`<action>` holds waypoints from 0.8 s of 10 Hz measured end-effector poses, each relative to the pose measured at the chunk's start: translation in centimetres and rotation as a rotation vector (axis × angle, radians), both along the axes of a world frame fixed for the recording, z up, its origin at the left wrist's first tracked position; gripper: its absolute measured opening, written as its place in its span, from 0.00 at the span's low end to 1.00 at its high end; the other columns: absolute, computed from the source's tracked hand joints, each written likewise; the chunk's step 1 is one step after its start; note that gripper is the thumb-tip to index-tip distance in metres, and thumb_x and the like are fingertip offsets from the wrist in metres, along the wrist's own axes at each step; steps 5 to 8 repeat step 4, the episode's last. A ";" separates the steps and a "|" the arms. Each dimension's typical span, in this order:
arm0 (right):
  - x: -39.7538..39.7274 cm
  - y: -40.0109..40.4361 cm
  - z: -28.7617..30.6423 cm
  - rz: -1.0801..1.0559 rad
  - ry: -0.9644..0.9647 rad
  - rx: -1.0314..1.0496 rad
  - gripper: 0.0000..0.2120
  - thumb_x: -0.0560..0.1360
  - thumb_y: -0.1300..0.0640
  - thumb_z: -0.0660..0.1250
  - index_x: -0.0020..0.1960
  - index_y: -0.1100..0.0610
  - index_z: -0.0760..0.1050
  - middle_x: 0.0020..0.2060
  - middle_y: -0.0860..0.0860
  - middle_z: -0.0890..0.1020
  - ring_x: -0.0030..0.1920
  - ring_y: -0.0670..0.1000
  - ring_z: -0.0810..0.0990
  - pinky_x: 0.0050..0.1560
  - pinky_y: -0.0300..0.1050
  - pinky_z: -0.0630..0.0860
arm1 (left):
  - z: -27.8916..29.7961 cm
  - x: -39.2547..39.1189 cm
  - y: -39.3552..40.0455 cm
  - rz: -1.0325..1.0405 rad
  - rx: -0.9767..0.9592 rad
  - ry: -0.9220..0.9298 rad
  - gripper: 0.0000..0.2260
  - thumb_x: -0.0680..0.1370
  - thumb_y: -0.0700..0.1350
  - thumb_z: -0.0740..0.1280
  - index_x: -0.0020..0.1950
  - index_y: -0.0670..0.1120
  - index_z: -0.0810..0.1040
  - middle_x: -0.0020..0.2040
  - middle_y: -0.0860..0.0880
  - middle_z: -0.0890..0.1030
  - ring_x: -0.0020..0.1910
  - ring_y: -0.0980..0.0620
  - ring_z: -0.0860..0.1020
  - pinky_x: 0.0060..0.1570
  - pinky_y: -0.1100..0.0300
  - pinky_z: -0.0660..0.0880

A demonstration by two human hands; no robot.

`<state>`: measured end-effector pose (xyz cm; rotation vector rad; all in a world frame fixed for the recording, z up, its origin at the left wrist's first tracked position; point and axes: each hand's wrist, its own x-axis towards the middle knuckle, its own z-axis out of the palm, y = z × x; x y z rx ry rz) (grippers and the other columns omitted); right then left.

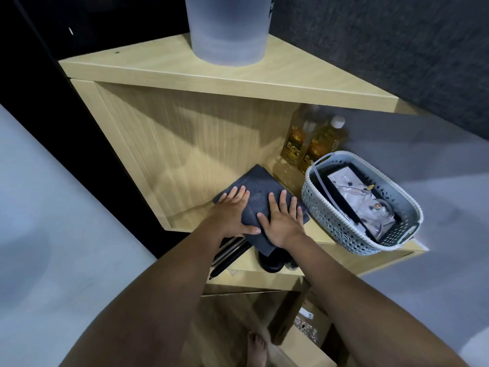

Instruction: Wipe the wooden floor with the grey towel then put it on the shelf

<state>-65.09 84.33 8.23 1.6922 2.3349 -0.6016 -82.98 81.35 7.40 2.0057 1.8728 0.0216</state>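
The folded grey towel (255, 190) lies on the middle board of a wooden corner shelf (328, 235), its near corner hanging over the front edge. My left hand (231, 214) lies flat on the towel's left side, fingers straight, thumb along the near edge. My right hand (281, 219) presses flat on its right side with fingers spread. Far below, a strip of wooden floor (211, 329) shows between my arms, with a bare foot (256, 349) on it.
A pale perforated basket (341, 207) with a dark box in it stands right of the towel. Two amber bottles (315, 145) stand behind it. A frosted bucket (229, 30) sits on the top board. Dark objects (270, 262) lie under the towel's near corner. A cardboard box (309, 329) stands below.
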 end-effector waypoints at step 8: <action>0.7 -2.6 3.4 0.099 0.027 0.140 0.33 0.83 0.37 0.48 0.82 0.52 0.45 0.81 0.55 0.43 0.80 0.59 0.44 0.78 0.56 0.46 | 6.8 -2.0 -3.8 0.029 0.034 -0.016 0.33 0.80 0.62 0.64 0.81 0.50 0.60 0.82 0.49 0.58 0.81 0.48 0.54 0.78 0.51 0.52</action>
